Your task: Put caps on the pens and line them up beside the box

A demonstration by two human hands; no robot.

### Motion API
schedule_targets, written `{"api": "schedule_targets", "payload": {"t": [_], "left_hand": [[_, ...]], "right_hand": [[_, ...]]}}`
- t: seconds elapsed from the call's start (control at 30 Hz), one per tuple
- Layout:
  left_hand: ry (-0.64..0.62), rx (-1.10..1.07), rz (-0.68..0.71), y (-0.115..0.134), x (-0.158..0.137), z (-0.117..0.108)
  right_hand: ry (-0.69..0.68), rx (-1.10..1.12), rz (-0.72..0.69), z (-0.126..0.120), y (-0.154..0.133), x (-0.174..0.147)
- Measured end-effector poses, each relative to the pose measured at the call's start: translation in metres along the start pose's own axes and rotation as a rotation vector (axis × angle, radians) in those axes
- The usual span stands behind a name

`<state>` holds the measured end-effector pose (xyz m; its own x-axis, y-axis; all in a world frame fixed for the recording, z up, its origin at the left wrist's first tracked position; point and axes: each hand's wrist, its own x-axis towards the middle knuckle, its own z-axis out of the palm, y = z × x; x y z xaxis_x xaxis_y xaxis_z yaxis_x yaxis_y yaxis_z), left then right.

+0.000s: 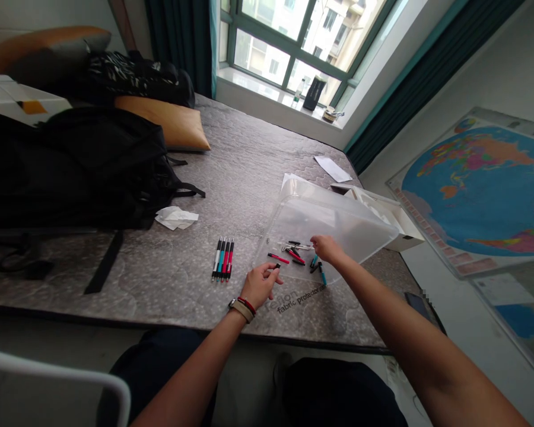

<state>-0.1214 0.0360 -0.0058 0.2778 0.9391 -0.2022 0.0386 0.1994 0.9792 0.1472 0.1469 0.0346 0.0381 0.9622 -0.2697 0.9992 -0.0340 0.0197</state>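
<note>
My left hand (258, 286) is closed at the near edge of a clear plastic bin (338, 207), with a small black pen part (277, 266) between thumb and forefinger. Inside the bin, the fingers of my right hand (327, 249) are pinched together beside some silver pen parts (295, 246); what they hold is too small to make out. Red pen barrels (278, 258), black pieces and teal barrels (323, 274) lie loose on the bin's floor. Left of the bin, several assembled pens (223, 260) in white, teal and red lie side by side.
A white box (382, 207) stands behind the bin. Crumpled tissue (177, 217) and a black backpack (80, 172) lie at the left of the quilted grey surface (244, 160). A phone (417, 303) is by the right edge, and a paper sheet (333, 168) lies at the back.
</note>
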Motion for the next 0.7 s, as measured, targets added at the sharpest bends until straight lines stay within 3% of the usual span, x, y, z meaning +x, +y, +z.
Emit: {"api": "schedule_targets", "payload": {"t": [0.23, 0.7], "left_hand": [[0.008, 0.000, 0.028, -0.002, 0.002, 0.001], [0.054, -0.004, 0.060, -0.002, 0.003, 0.000]], "right_hand": [[0.007, -0.134, -0.051, 0.023, -0.009, -0.004], [-0.014, -0.117, -0.100, 0.017, -0.011, -0.004]]}}
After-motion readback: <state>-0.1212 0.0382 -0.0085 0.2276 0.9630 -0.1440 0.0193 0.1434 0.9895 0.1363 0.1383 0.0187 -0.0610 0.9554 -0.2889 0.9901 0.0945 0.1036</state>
